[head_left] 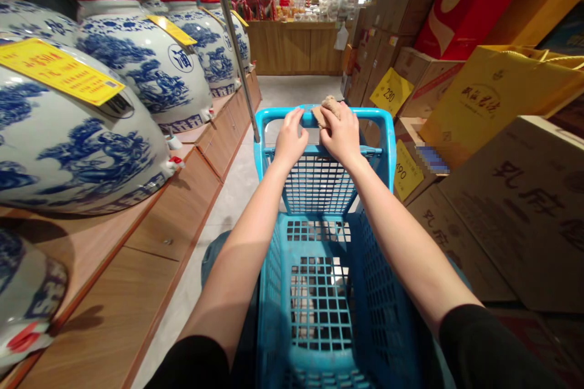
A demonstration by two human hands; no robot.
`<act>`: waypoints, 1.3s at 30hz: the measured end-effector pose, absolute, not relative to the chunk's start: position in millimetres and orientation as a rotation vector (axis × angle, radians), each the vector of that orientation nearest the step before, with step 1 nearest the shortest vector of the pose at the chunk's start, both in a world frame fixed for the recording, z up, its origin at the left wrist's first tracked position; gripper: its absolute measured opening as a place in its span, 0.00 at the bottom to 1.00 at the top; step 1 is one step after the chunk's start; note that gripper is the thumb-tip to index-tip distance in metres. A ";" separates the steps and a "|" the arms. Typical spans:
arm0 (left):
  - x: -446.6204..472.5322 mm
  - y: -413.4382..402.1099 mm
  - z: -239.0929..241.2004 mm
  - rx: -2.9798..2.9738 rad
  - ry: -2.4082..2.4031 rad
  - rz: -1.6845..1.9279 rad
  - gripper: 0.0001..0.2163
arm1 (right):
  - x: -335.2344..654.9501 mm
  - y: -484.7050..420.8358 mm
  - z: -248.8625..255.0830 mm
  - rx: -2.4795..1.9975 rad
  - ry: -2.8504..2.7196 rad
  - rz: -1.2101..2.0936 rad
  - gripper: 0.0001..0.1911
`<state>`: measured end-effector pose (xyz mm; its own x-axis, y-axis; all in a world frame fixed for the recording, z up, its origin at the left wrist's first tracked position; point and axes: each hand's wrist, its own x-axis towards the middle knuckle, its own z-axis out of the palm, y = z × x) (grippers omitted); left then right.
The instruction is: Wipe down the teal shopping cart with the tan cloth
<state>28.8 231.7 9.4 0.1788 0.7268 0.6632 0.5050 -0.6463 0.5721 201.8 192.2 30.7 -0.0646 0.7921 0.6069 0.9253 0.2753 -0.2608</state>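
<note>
A blue plastic shopping cart (pixel 395 134) with a grid-like basket stands in front of me, its far end crossed by a handle bar. My left hand (pixel 291 138) is closed over the left part of that bar, fingertips on top and thumb toward the middle. Beside it, my right hand (pixel 343 137) presses a crumpled brown cloth (pixel 332 108) against the bar; its fingers are bent around the cloth. Part of the cloth is hidden under the fingers. Through the basket's grid, bits of the floor show.
Large blue-and-white jars (pixel 137 67) with red cloth tops line a wooden cabinet (pixel 150 225) on the left. A metal pole (pixel 237 42) rises from the cart's left corner. Stacked cartons (pixel 515 206) and a yellow gift bag (pixel 488 103) crowd the right. A wooden counter (pixel 292 48) stands ahead.
</note>
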 end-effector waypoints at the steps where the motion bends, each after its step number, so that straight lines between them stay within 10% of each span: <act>1: 28.6 231.7 9.2 2.231 1.189 1.456 0.27 | 201.4 192.5 30.4 -1.509 -1.911 -0.255 0.30; 39: 28.4 228.6 11.7 2.213 1.175 1.445 0.28 | 211.3 201.8 27.6 -1.443 -1.910 -0.200 0.29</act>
<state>28.4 228.6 11.7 0.1841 0.7351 0.6525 0.4888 -0.6443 0.5881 211.3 201.8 27.6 -0.1115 0.7747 0.6224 0.8867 0.3604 -0.2897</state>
